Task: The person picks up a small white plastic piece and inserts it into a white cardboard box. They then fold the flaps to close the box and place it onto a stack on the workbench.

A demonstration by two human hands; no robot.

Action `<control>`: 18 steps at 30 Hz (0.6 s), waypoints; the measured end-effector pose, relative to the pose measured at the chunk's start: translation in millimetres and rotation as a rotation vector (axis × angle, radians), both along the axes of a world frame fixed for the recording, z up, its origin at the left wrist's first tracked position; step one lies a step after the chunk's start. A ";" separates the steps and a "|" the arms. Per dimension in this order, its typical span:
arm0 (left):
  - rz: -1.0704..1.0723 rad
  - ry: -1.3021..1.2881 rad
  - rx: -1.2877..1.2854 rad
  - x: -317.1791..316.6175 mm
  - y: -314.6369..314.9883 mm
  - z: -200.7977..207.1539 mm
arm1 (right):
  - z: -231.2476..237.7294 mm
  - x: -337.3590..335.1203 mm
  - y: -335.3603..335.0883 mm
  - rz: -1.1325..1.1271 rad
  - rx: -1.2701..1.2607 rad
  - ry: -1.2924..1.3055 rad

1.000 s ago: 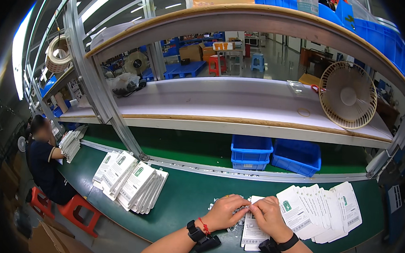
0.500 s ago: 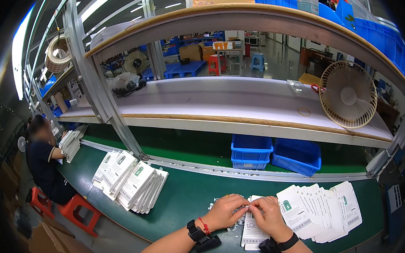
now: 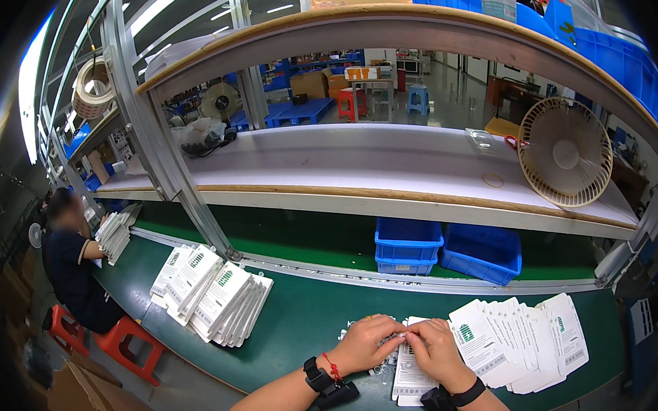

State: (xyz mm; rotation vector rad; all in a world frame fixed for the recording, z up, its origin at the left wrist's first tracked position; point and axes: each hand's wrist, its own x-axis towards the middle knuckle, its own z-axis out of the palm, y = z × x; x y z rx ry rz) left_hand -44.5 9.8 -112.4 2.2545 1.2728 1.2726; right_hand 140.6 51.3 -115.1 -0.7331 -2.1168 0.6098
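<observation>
My left hand (image 3: pixel 367 343) and my right hand (image 3: pixel 434 350) meet fingertip to fingertip over a white printed card (image 3: pixel 412 380) on the green bench. Both hands are closed in a pinch. Whatever lies between the fingertips is too small and too covered to name. Beneath and beside my left hand are scattered small clear-white pieces (image 3: pixel 384 368). Right of my right hand, white printed cards (image 3: pixel 512 345) lie fanned out, overlapping. Further left, thicker white printed packs (image 3: pixel 214 293) rest in leaning stacks.
Two stacked blue bins (image 3: pixel 408 248) and a wider blue bin (image 3: pixel 483 254) stand at the bench's back. A shelf (image 3: pixel 331 164) above carries a round fan (image 3: pixel 566 154). Far left, a co-worker (image 3: pixel 73 258) sits by another pile of packs (image 3: pixel 116 236). Red stools (image 3: pixel 128 344) stand beside the bench.
</observation>
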 end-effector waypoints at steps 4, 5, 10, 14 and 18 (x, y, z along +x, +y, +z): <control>0.005 0.002 -0.011 -0.2 -0.6 0.6 | 1.8 -0.3 -0.4 -0.013 0.005 0.007; 0.005 0.002 -0.011 -0.2 -0.7 0.8 | 1.9 -0.3 -0.5 -0.016 -0.004 0.016; 0.020 0.007 -0.006 -0.5 -0.2 0.5 | 4.3 -0.4 -1.2 -0.022 -0.005 0.036; 0.016 0.006 -0.006 -0.6 -0.1 0.9 | 3.9 0.1 -1.2 -0.021 -0.005 0.034; 0.017 -0.002 -0.014 -0.4 -0.3 0.7 | 5.2 -0.6 -1.9 -0.009 -0.024 0.038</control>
